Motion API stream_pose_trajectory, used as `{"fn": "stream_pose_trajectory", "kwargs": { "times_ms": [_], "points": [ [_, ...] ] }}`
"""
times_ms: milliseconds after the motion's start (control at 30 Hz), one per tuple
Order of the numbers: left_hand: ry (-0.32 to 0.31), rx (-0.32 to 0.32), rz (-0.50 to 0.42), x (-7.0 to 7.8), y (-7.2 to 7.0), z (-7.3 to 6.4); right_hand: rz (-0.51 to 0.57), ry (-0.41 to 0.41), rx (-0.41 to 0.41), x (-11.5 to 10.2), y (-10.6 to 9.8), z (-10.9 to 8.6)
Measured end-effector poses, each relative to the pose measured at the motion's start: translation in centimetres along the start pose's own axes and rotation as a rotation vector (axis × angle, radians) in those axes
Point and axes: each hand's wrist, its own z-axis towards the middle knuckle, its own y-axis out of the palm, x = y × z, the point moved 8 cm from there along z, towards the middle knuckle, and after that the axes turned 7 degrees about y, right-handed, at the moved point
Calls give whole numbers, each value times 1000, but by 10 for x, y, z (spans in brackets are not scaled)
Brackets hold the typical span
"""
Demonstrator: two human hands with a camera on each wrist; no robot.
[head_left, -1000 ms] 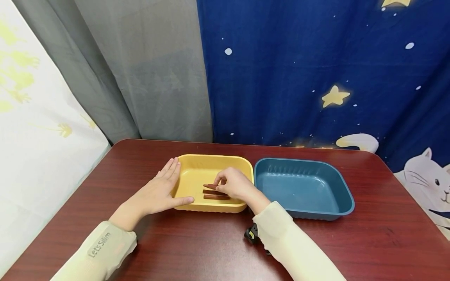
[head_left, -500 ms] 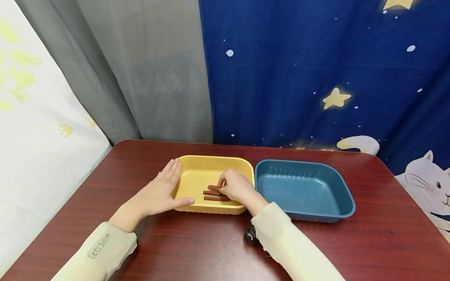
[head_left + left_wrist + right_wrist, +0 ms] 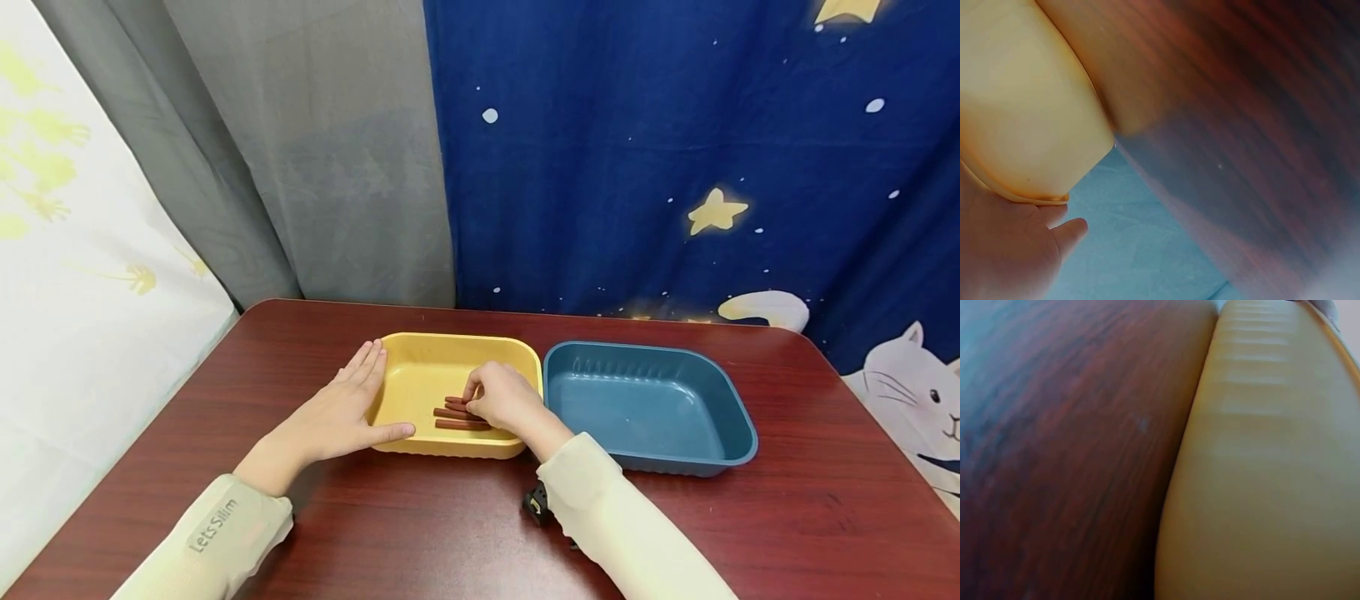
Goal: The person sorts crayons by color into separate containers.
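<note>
Several slim reddish-brown sticks [image 3: 459, 424] lie side by side in a yellow plastic bin [image 3: 457, 447]; their exact kind is too small to tell. My right hand [image 3: 504, 398] reaches into the bin from its near right corner, thumb and fingers pinching the far stick [image 3: 453, 399]. It hides the sticks' right ends. My left hand [image 3: 341, 412] rests along the bin's left side, fingers straight on the rim and thumb at the near left corner. In the left wrist view, left-hand fingers [image 3: 1069, 236] show below the bin's wall [image 3: 1022, 106]. The right wrist view shows the bin's outer wall [image 3: 1254, 481].
A blue bin [image 3: 645, 400] with nothing seen inside stands right beside the yellow one. Both are on a dark red wooden table [image 3: 420, 525]. A small black device [image 3: 537, 504] shows by the right sleeve. Curtains [image 3: 570, 167] hang behind the table.
My right hand has drawn the far stick slightly right, closer to the others. Another stick end now shows just below it. My left hand stays in place on the bin.
</note>
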Motion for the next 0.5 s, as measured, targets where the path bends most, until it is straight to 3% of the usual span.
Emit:
{"fn": "stream_pose_trajectory", "kwargs": {
  "times_ms": [500],
  "points": [
    [-18, -21, 2, -2, 3, 1, 197, -107, -19, -6, -19, -14]
  ]
}}
